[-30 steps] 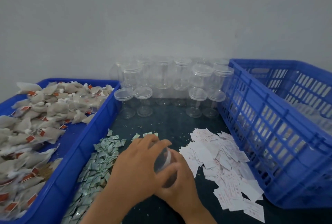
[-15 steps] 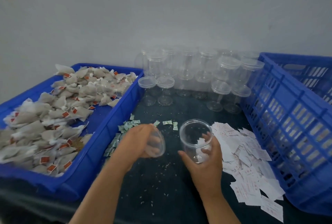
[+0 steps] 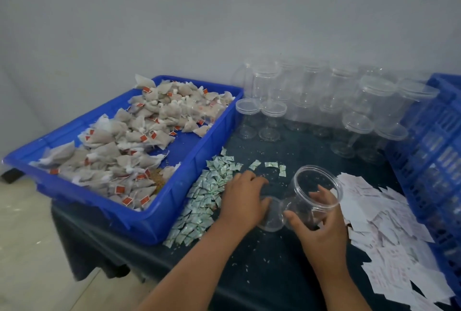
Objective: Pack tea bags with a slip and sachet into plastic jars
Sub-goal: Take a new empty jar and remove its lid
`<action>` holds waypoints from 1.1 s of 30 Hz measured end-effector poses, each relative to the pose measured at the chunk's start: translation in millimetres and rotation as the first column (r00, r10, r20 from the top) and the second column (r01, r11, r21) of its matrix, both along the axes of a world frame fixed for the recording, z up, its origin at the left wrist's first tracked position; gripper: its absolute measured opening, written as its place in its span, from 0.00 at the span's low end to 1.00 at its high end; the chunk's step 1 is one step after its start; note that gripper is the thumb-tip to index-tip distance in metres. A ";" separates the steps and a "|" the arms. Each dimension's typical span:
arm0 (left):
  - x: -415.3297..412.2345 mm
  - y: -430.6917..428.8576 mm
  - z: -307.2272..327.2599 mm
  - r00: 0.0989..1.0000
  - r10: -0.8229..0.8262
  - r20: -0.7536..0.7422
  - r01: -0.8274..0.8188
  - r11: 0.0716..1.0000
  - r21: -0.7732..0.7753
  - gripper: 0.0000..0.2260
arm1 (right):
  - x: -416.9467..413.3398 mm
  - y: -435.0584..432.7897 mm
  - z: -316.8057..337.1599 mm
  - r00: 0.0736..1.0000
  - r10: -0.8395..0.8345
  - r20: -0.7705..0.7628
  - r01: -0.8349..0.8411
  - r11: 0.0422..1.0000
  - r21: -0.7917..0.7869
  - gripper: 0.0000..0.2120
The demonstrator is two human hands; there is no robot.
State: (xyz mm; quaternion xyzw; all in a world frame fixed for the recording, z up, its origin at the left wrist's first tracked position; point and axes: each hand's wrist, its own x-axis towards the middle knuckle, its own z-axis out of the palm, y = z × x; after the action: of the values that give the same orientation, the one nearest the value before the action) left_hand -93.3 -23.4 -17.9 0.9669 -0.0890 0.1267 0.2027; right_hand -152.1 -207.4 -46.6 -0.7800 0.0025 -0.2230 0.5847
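Observation:
My right hand (image 3: 318, 228) grips a clear open plastic jar (image 3: 314, 187), tilted with its mouth up and to the right. My left hand (image 3: 243, 201) holds the jar's clear lid (image 3: 272, 216) flat near the dark table, just left of the jar. A heap of small green-white sachets (image 3: 209, 193) lies beside my left hand. White paper slips (image 3: 389, 231) are spread to the right of the jar. Pyramid tea bags (image 3: 139, 141) with red tags fill a blue tray (image 3: 194, 161) at the left.
Several clear lidded jars (image 3: 324, 101) stand stacked along the back wall. A tall blue slatted crate (image 3: 434, 161) closes off the right side. The table's left edge drops to a pale floor (image 3: 25, 248).
The lid came off the jar: my hands separated, my left hand lowered the lid toward the table and my right hand tilted the open jar. The view shifted rightward and down.

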 end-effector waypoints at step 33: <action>49.2 193.9 79.3 0.896 0.221 -0.385 -0.285 0.952 -0.117 0.16 | -1.0 2.1 -4.6 0.992 0.081 -0.098 -0.091 0.990 -0.106 0.43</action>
State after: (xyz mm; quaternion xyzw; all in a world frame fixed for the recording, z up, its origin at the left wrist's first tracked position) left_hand -44.1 170.6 61.3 0.9558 0.0884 -0.0242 0.2793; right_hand -153.1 -205.3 -51.3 -0.8200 -0.0159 -0.1606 0.5491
